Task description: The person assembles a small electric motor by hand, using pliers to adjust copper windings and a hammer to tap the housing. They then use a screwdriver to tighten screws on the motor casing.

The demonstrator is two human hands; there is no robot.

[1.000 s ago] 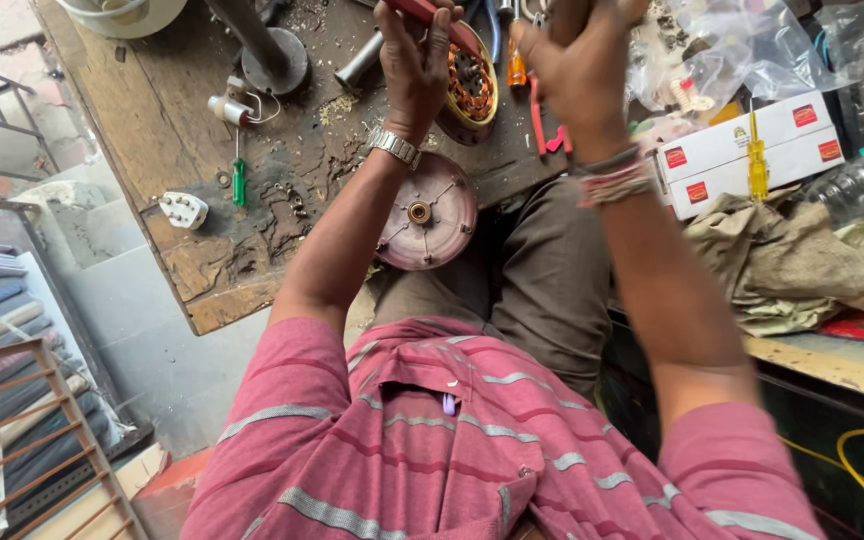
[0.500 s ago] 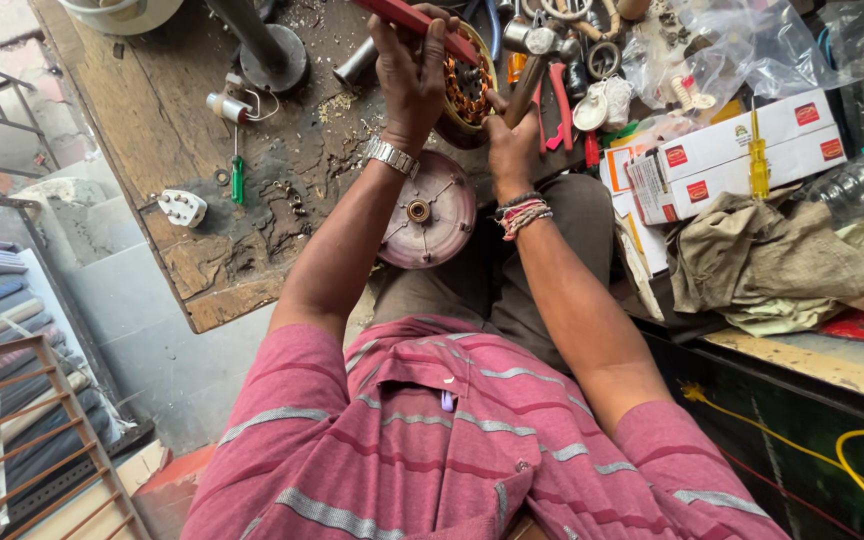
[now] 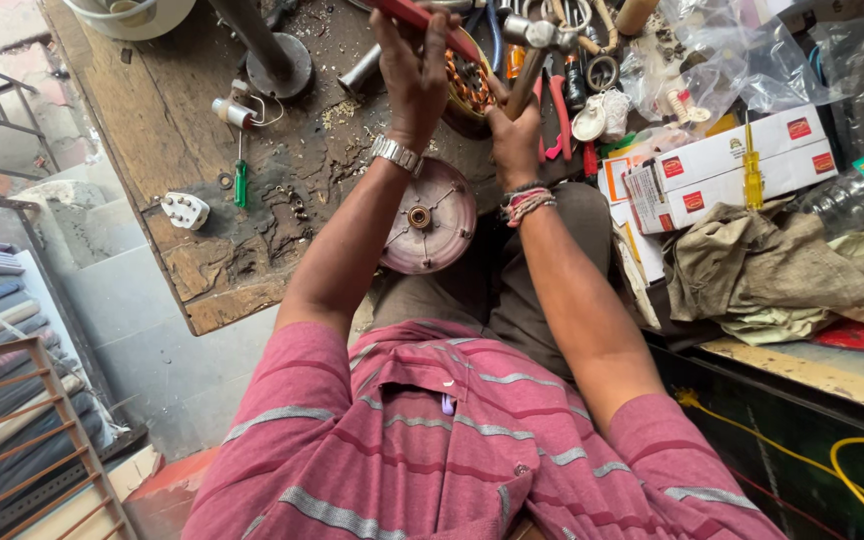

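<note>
Gripping a red-handled tool in the left hand and a hammer in the right hand over the copper-wound stator on the desk, the person looks mid-job, the round pinkish cover already off and lying nearer the lap.

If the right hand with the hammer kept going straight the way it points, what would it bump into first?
Probably the round motor part with copper windings. The right hand holds the hammer pointing up and away, just beside it. Depth is hard to judge, so the tools behind might come first.
</note>
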